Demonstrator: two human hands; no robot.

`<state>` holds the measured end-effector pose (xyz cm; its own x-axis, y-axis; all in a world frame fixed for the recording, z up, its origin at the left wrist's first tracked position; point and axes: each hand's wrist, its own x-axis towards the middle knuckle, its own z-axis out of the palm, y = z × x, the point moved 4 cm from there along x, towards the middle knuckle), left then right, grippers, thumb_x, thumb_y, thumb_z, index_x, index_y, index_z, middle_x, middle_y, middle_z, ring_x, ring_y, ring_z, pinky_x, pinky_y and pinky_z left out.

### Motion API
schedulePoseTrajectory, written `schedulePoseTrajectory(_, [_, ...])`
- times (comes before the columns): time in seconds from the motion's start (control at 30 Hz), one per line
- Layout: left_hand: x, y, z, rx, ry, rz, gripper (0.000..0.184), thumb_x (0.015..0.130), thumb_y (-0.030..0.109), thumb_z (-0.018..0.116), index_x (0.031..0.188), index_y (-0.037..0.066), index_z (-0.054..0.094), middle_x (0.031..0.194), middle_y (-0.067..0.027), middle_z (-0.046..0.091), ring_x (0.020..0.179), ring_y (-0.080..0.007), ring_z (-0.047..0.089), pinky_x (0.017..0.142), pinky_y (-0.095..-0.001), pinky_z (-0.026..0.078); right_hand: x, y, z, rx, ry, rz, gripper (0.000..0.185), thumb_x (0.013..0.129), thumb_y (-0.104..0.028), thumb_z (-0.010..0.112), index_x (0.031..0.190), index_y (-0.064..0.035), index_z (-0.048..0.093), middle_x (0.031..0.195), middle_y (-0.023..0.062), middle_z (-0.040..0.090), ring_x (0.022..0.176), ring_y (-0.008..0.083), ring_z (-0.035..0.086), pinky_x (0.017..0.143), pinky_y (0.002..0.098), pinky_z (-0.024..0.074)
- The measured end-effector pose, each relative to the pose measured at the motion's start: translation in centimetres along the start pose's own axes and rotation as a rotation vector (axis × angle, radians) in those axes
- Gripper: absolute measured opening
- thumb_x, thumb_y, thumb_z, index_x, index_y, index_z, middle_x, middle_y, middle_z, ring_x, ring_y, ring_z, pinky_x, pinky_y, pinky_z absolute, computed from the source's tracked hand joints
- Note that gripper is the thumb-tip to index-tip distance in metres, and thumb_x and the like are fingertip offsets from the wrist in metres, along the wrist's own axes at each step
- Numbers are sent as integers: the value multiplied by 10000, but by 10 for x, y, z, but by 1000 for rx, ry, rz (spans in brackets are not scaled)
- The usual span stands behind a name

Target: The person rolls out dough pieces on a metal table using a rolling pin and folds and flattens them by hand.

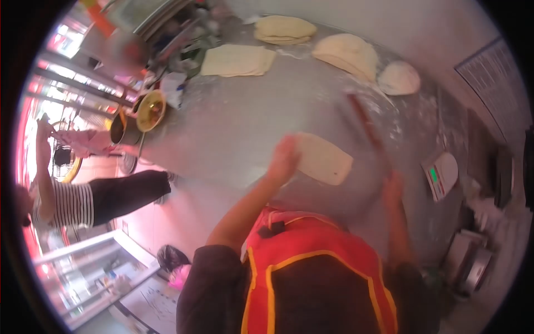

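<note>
A flat, roughly rectangular sheet of dough [325, 160] lies on the metal worktop [239, 122] in front of me. My left hand [286, 158] is at the sheet's left edge, its fingers bent over the dough and slightly blurred. To the right of the sheet, my right hand [393, 186] is closed around the near end of a brown rolling pin [365, 121]. The pin points away from me, smeared by motion, and stays apart from the dough.
Stacked dough sheets [238, 60], folded dough [285, 29], a large dough piece [346, 54] and a rounded lump [399, 78] line the back. A scale [442, 175] stands right. A yellow bowl [151, 111] sits left; beyond is a person in stripes [67, 203].
</note>
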<state>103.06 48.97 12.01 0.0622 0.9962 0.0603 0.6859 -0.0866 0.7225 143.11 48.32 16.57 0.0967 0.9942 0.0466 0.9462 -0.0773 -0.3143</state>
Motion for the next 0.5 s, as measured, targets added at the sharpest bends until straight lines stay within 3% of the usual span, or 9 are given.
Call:
schedulePoseTrajectory(0.03, [-1,-16,1,-64,127,-8,608,940,249,522,1444,2,292,1486,-243,300,1394,-382,257,1143,-475,200,-3,-22,1,35,-12,-121,388,848,-168,654,1182,-15,529,1114,185,566,1063,382,531,897,464,433])
schedulePoseTrajectory(0.07, [-1,7,-37,205,176,13,585,939,243,522,1431,0,318,1480,-246,307,1392,-391,258,1140,-485,201,-3,-57,-7,18,-140,-149,385,819,-145,659,1162,-16,538,1103,177,568,1046,378,533,882,464,436])
schedulePoseTrajectory(0.1, [0,19,-60,251,268,55,560,934,239,521,1410,0,349,1475,-238,318,1388,-397,261,1135,-501,203,-3,-95,-18,7,-269,-184,385,791,-122,664,1142,-18,547,1092,169,570,1030,374,535,868,465,438])
schedulePoseTrajectory(0.13, [1,26,-78,300,365,91,537,929,235,521,1390,-1,380,1470,-231,330,1384,-403,265,1130,-517,205,-8,-127,-25,36,-193,-307,385,773,-114,666,1130,-22,553,1079,160,572,1016,365,539,857,461,441])
schedulePoseTrajectory(0.2, [5,30,-97,398,318,103,536,916,229,527,1382,5,387,1464,-214,342,1379,-403,270,1126,-532,203,-15,-164,-21,58,-140,-480,385,779,-133,656,1135,-29,553,1051,147,571,1010,344,537,856,438,441])
schedulePoseTrajectory(0.27, [0,17,-97,478,218,83,542,906,232,532,1377,6,390,1460,-201,351,1375,-400,276,1123,-541,201,-26,-168,-1,156,-68,-464,401,795,-141,635,1167,-28,541,1047,141,564,1003,350,523,887,448,421])
schedulePoseTrajectory(0.37, [-16,-7,-83,512,52,43,555,900,255,530,1375,5,389,1456,-188,359,1371,-391,284,1120,-542,196,-45,-116,19,136,-80,-108,467,823,-156,608,1259,-27,502,1160,161,557,1086,363,506,970,475,371])
schedulePoseTrajectory(0.47, [-6,-10,-79,492,3,31,565,910,297,513,1382,15,385,1457,-179,362,1375,-368,286,1120,-538,191,-59,-84,18,-31,90,-131,529,880,-214,555,1360,-32,425,1348,187,470,1235,366,441,1043,518,299])
schedulePoseTrajectory(0.5, [12,-8,-80,514,-32,22,571,917,319,503,1387,18,382,1461,-174,359,1379,-356,285,1121,-535,188,-48,-79,23,-52,3,-48,531,905,-236,521,1382,-37,400,1389,183,431,1275,359,405,1054,527,283])
